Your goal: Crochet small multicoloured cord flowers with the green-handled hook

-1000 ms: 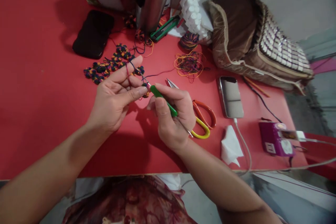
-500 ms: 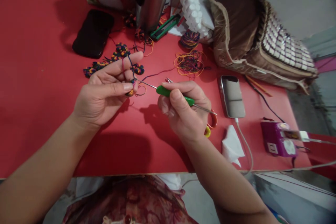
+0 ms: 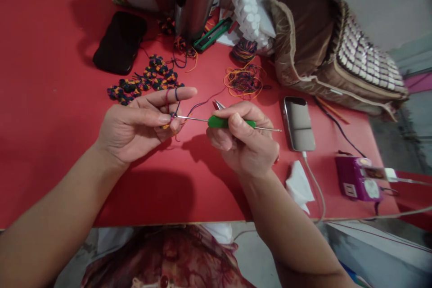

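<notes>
Between the thumb and fingers of my left hand [image 3: 135, 128] a small multicoloured crochet piece [image 3: 171, 121] is pinched. Dark blue and magenta yarn loops round my raised left index finger. My right hand [image 3: 245, 137] grips a crochet hook [image 3: 218, 122] by its green handle, and the metal tip reaches into the crochet piece. A strand runs from the piece to a loose tangle of yarn [image 3: 245, 80] beyond my right hand. Finished-looking crochet pieces [image 3: 158, 74] in navy and orange lie behind my left hand. Scissors [image 3: 219, 105] are mostly covered by my right hand.
A black phone [image 3: 119, 42] lies at the back left. Behind stand a metal cylinder [image 3: 195, 4], a green box cutter [image 3: 213, 35] and a yarn ball [image 3: 243, 50]. On the right are a brown bag [image 3: 303, 40], a charging phone [image 3: 299, 123], a tissue [image 3: 299, 188] and a purple box [image 3: 354, 180].
Both hands have come slightly nearer and to the right. My left index finger has lowered, and the hook has turned from slanting to nearly level.
</notes>
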The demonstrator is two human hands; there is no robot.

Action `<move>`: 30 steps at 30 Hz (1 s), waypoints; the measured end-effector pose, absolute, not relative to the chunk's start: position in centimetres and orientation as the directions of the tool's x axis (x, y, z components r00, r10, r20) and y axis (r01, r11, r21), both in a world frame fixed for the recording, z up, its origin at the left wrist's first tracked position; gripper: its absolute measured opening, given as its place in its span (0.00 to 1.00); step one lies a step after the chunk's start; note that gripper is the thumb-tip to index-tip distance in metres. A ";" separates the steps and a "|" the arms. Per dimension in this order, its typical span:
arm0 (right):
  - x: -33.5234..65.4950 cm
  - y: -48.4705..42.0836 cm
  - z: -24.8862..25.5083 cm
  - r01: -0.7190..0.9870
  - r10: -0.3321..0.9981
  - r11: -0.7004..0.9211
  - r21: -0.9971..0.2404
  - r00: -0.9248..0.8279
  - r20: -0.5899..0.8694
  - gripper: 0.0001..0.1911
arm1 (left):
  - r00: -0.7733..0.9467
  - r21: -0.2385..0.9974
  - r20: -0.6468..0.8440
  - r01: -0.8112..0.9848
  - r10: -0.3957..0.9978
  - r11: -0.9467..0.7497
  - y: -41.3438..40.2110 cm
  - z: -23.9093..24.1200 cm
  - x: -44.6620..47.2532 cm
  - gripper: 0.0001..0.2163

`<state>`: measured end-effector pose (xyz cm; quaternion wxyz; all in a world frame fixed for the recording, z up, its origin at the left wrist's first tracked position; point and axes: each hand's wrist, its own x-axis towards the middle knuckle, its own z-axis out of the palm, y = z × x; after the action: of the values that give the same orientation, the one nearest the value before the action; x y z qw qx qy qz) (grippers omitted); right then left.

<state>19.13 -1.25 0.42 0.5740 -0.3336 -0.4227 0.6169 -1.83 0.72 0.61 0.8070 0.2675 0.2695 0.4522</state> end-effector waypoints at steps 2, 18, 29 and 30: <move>18.9 -1.3 0.3 -0.426 0.990 -0.010 -0.905 -0.130 0.050 0.13 | 0.409 0.690 -0.195 -0.589 0.891 0.421 0.5 0.5 -1.4 0.17; 18.9 -0.9 -0.4 -0.533 0.975 -0.156 -0.832 -0.216 -0.044 0.10 | 0.192 0.854 -0.131 -0.476 0.973 0.209 -0.1 -0.1 -0.3 0.17; 19.1 -1.1 -0.7 -0.535 0.965 -0.132 -0.834 -0.263 0.015 0.09 | 0.253 0.804 -0.082 -0.554 0.964 0.214 0.3 -0.8 -0.8 0.21; 19.0 -1.1 -0.7 -0.534 0.969 -0.106 -0.839 -0.245 0.033 0.09 | 0.238 0.805 -0.071 -0.559 0.969 0.197 0.3 -0.9 -0.8 0.22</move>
<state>19.00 -1.14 -0.73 0.5461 -0.2819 -0.3859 0.6881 -0.76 0.30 -0.88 0.7111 0.3365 0.3043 0.5371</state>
